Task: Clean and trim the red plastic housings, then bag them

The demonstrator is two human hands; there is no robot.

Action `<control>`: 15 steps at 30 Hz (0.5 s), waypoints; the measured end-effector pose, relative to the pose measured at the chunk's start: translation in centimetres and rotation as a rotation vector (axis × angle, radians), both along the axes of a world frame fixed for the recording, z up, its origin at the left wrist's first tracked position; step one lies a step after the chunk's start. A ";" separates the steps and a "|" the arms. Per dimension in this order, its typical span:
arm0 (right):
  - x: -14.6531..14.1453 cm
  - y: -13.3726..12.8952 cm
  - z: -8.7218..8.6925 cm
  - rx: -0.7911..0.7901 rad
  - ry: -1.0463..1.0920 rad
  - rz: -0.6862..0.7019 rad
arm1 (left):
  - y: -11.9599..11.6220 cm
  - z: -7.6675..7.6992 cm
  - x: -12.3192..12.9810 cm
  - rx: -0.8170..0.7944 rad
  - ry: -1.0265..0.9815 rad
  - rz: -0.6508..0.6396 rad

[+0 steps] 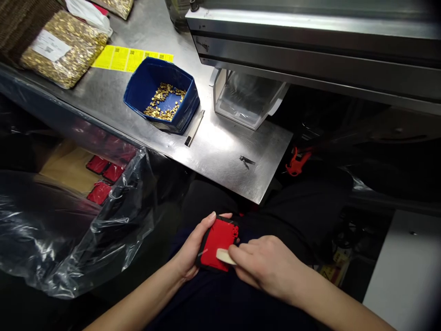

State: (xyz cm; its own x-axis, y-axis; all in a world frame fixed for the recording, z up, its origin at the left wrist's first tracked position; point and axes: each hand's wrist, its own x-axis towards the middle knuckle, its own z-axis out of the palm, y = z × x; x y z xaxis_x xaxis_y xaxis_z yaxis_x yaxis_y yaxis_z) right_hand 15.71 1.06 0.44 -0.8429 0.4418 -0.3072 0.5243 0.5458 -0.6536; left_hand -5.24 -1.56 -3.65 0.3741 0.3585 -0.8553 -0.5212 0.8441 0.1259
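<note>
My left hand [195, 246] is wrapped round the left side of a red and black rectangular plastic case [217, 239], held above my lap with its red face up. The thumb lies along its top left edge, and some fingertips show behind it. In my right hand [267, 264] is a cream-coloured, flat, blunt-ended tool [224, 256], pinched between thumb and fingers. Its tip rests on or just over the lower right of the red face; contact I cannot tell for sure. A small red moulded detail sits at the case's upper right corner.
On the metal bench [227, 151] are a blue bin [138, 92] of small brass parts, a utility knife [195, 128], small black clips [246, 161] and a clear tray [241, 101]. Bagged brass parts [72, 41] lie behind. A plastic-lined box [69, 170] holds several red cases.
</note>
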 end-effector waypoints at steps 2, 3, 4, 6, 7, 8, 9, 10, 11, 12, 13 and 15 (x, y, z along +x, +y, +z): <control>-0.2 0.0 0.0 0.022 0.009 0.011 | -0.1 -0.1 0.1 -0.010 0.006 -0.001; -0.2 0.0 0.0 0.021 0.004 0.015 | -0.1 -0.1 0.1 -0.018 -0.003 0.001; -0.2 0.1 0.0 0.011 -0.011 0.019 | -0.1 -0.1 0.1 -0.023 -0.010 0.004; 0.0 0.2 0.0 -0.013 -0.034 0.026 | 0.0 0.0 0.1 -0.021 -0.006 0.001; 0.0 0.2 0.0 -0.019 -0.033 0.031 | 0.0 0.0 0.1 -0.017 0.007 -0.006; 0.0 0.3 0.0 -0.019 -0.022 0.040 | 0.1 0.1 0.0 -0.012 0.021 -0.017; 0.0 0.4 0.0 -0.015 -0.004 0.051 | 0.1 0.1 0.0 -0.008 0.030 -0.029; 0.0 0.4 0.0 -0.011 0.013 0.064 | 0.1 0.1 -0.1 -0.005 0.026 -0.042; -0.1 0.4 -0.1 -0.012 0.020 0.076 | 0.2 0.0 -0.2 -0.006 0.009 -0.051; -0.2 0.5 -0.1 -0.013 0.014 0.079 | 0.2 0.0 -0.3 -0.008 -0.007 -0.053; -0.3 0.5 -0.1 -0.015 0.001 0.078 | 0.2 -0.1 -0.4 -0.010 -0.017 -0.051; -0.6 0.5 -0.1 0.000 -0.021 0.079 | 0.2 -0.2 -0.5 -0.018 -0.002 -0.046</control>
